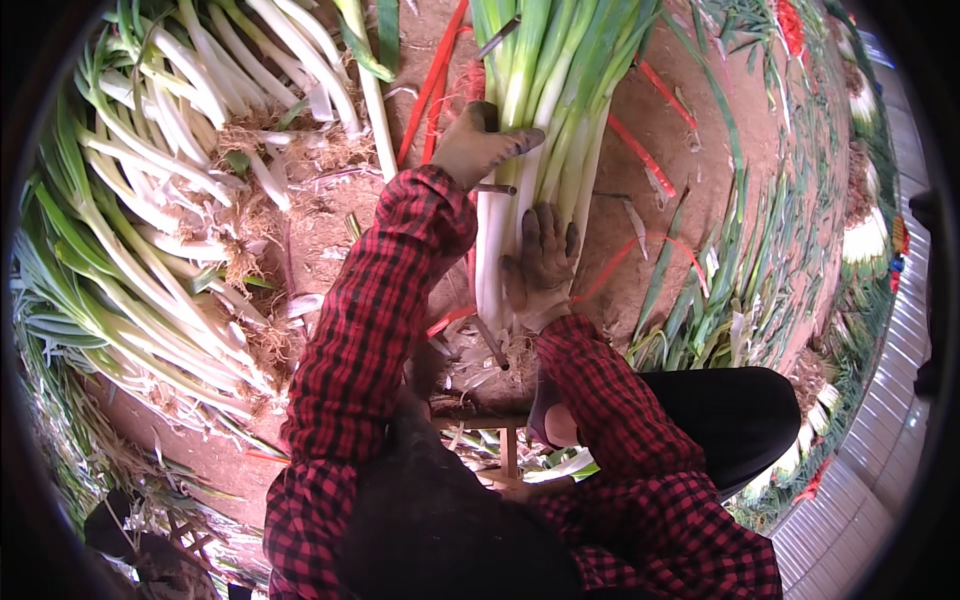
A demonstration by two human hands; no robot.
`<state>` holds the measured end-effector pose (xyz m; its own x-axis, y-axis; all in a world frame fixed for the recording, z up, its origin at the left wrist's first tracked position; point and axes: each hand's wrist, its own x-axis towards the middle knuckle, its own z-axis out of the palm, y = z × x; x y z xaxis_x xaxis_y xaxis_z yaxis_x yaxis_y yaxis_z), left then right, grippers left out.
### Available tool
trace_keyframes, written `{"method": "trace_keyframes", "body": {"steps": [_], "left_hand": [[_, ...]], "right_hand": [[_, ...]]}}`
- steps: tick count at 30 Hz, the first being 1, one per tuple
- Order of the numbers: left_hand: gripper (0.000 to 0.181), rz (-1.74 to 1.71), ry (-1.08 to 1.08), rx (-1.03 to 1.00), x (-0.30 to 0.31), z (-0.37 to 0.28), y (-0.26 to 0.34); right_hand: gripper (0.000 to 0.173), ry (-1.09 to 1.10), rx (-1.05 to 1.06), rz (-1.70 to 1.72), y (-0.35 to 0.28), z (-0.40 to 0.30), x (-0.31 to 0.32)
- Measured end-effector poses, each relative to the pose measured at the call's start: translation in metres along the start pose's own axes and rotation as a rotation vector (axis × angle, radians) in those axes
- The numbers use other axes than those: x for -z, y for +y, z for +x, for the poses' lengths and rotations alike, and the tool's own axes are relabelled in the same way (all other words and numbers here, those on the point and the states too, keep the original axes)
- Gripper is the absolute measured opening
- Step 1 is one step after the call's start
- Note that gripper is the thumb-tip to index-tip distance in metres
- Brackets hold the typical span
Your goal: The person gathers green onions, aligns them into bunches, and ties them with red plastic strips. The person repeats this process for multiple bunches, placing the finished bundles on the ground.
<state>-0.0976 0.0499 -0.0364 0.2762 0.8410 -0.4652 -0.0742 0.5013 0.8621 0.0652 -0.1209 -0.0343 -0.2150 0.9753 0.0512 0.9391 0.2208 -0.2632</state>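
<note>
A bundle of large green onions (559, 112) lies in front of me, green leaves away from me and roots towards me. My left hand (484, 145), in a soiled glove, rests at the bundle's left side with its thumb across the stalks. My right hand (541, 259), also gloved and dark on the fingers, lies over the white stalks lower down, fingers pointing away from me. Metal rods (496, 190) stick up beside the bundle. Red plastic straps (435, 86) run along its left side, and more red strap (641, 157) lies on the right.
Many loose green onions (187, 150) with roots are heaped on the soil at the left. Cut leaves (705, 315) litter the ground at the right. Tied bundles (864, 232) line the far right edge. A wooden stool (508, 450) is below me. Dark clothing shows at lower left.
</note>
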Motion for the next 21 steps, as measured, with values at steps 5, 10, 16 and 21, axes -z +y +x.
{"method": "trace_keyframes", "body": {"steps": [5, 10, 16, 21], "left_hand": [[0.081, -0.101, -0.048, -0.010, 0.002, 0.002, 0.005], [0.078, -0.104, 0.044, -0.015, -0.008, -0.013, 0.001], [0.084, -0.141, 0.002, -0.150, 0.008, -0.007, -0.019], [0.085, -0.343, -0.185, 0.070, 0.027, -0.006, -0.029]], "right_hand": [[0.076, -0.012, 0.039, 0.005, 0.006, -0.001, 0.003], [0.088, -0.119, -0.051, 0.059, -0.013, -0.003, 0.017], [0.095, -0.093, 0.026, -0.081, -0.014, -0.005, 0.003], [0.089, -0.129, -0.030, -0.039, -0.015, -0.004, 0.006]]}}
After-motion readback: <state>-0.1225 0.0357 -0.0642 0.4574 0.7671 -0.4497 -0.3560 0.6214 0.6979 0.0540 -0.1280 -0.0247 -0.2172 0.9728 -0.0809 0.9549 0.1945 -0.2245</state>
